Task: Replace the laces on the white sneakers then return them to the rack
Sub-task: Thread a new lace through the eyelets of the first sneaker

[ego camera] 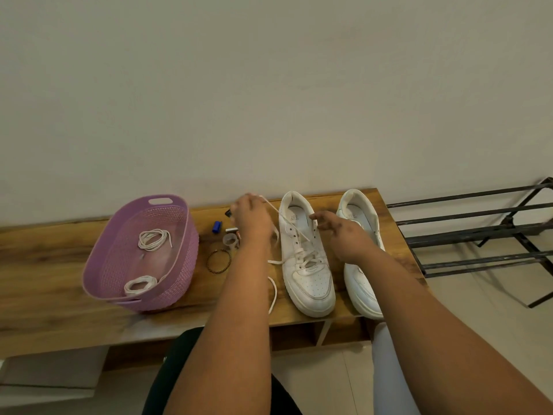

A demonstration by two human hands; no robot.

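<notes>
Wooden bench top (45, 265) runs along the wall, right end just beside the black metal rack (478, 232); rack bars bare, standing on the floor to the right. Purple basket (119, 265) sits left-centre, its near wall close to the bench front edge, two coiled white laces (154, 239) inside. Two white sneakers stand toes toward the camera at the bench's right end: left sneaker (308, 265) half-laced, right sneaker (363, 283) partly behind the right forearm, its toe at the front edge. Open bench strip between basket and sneakers holds small items: bangle (218, 261), clear tape roll (229, 240), blue cap-like piece (217, 226). Left hand (250, 218) raised near the wall edge, fingers pinching the lace end (270, 206), pulled taut from the eyelets. Right hand (344, 232) over the left sneaker's collar, fingers loosely spread, holding nothing visible. Loose lace tail (273, 292) curls on the bench beside the sneaker.
</notes>
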